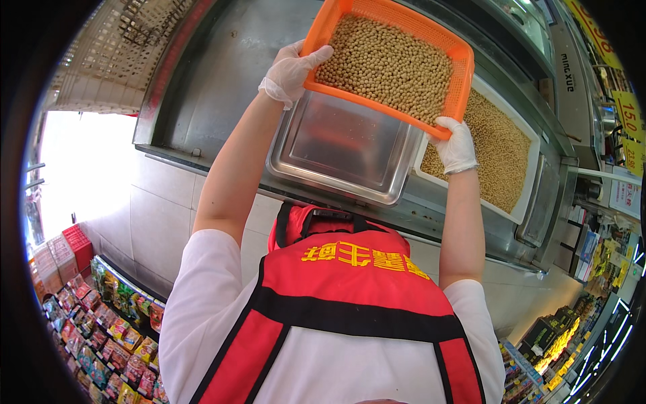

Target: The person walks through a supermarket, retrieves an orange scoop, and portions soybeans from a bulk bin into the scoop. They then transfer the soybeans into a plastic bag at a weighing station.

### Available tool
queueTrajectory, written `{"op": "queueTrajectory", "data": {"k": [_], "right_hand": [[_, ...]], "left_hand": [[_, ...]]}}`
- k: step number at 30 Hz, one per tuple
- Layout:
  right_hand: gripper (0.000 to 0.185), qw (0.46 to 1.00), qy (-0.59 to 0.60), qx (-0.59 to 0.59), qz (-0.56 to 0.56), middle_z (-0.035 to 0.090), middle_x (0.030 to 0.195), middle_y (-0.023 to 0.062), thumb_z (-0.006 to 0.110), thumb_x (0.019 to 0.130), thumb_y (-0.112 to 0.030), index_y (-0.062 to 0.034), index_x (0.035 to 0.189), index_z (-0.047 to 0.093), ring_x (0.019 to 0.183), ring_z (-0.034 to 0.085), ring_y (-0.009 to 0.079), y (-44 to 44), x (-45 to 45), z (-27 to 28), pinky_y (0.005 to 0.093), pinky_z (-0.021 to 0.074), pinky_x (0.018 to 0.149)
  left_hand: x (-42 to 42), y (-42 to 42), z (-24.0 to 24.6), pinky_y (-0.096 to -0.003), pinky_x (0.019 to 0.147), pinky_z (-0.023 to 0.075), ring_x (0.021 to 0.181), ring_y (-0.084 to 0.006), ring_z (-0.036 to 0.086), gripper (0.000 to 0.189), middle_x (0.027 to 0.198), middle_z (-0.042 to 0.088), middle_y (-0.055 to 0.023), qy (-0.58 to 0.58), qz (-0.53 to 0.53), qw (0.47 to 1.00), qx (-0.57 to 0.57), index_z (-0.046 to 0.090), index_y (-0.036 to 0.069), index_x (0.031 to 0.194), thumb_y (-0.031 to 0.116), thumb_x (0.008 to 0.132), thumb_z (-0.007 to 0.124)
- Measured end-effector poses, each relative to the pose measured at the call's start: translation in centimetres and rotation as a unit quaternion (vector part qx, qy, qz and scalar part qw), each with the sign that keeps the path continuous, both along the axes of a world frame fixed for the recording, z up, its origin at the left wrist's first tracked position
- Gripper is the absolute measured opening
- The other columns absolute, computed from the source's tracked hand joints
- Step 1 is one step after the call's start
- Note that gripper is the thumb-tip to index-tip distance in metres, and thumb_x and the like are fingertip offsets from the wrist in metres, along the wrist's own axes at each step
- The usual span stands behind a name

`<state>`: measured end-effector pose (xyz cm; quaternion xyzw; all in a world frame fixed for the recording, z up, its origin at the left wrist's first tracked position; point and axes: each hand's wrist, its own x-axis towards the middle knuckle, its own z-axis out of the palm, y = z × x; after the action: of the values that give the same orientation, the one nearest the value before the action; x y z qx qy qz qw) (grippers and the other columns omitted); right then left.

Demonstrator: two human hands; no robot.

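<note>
An orange plastic basket [353, 98] filled with round, pale soybeans [383, 65] is held up in front of me. My left hand [295, 73], in a thin translucent glove, grips its left end with the thumb over the rim. At the near right corner my right hand [454, 144], gloved too, is closed on the rim. Below the basket lies a rectangular stainless steel tray or lid [343, 146]. To the right, partly hidden by the basket and my right hand, a white tray [529, 187] holds more beans [494, 151].
Everything stands on a metal counter [212, 91] with a raised edge. A second steel tray or lid [537, 207] lies at its right end. Beige perforated crates [116, 55] are at the upper left. Shelves of packaged goods [111, 343] stand at the lower left, behind me.
</note>
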<state>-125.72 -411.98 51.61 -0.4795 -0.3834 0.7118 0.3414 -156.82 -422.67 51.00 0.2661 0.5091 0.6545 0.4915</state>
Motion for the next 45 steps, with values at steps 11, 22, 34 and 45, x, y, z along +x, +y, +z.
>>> {"op": "queueTrajectory", "data": {"k": [11, 22, 34, 45], "right_hand": [[0.027, 0.995, -0.017, -0.012, -0.093, 0.052, 0.088, 0.0104, 0.051, 0.072, 0.010, 0.0022, 0.097, 0.049, 0.070, 0.056, 0.0272, 0.0, 0.0, -5.1, 0.0474, 0.0546, 0.055], [0.023, 0.991, -0.017, -0.011, -0.135, 0.053, 0.083, 0.0091, 0.051, 0.071, 0.011, 0.0024, 0.093, 0.051, 0.064, 0.056, 0.0238, -0.7, -0.1, -4.9, 0.0423, 0.0546, 0.051], [0.023, 0.989, 0.010, -0.002, -0.147, 0.050, 0.080, 0.0083, 0.050, 0.070, 0.010, 0.0002, 0.090, 0.049, 0.061, 0.056, 0.0236, -1.4, -0.1, -5.5, 0.0415, 0.0524, 0.049], [0.050, 0.994, 0.007, -0.048, -0.102, 0.047, 0.065, 0.0035, 0.055, 0.064, 0.003, -0.0059, 0.114, 0.053, 0.054, 0.046, 0.0179, -5.4, 2.2, -10.5, 0.0350, 0.0446, 0.043]], "left_hand": [[7.2, -3.2, -15.5, -0.0431, 0.096, 0.0432, 0.110, -0.0357, 0.053, 0.052, 0.130, 0.051, -0.0157, 0.566, -0.184, 0.792, -0.138, 0.048, 0.011, 0.131, 0.012, 0.080, 0.055], [13.1, 0.7, -17.1, -0.0404, 0.082, 0.0452, 0.105, -0.0279, 0.052, 0.081, 0.123, 0.047, -0.0093, 0.699, -0.290, 0.594, -0.272, 0.020, 0.016, 0.148, 0.011, 0.079, 0.060], [12.7, 1.3, -17.3, -0.0436, 0.081, 0.0458, 0.105, -0.0287, 0.054, 0.059, 0.116, 0.052, -0.0094, 0.684, -0.279, 0.613, -0.279, 0.035, 0.018, 0.139, 0.013, 0.085, 0.055], [7.3, -5.3, -18.4, -0.0392, 0.058, 0.0457, 0.062, -0.0228, 0.060, 0.014, 0.070, 0.063, -0.0161, 0.477, -0.131, 0.858, -0.140, 0.065, 0.002, 0.078, 0.016, 0.077, 0.066]]}}
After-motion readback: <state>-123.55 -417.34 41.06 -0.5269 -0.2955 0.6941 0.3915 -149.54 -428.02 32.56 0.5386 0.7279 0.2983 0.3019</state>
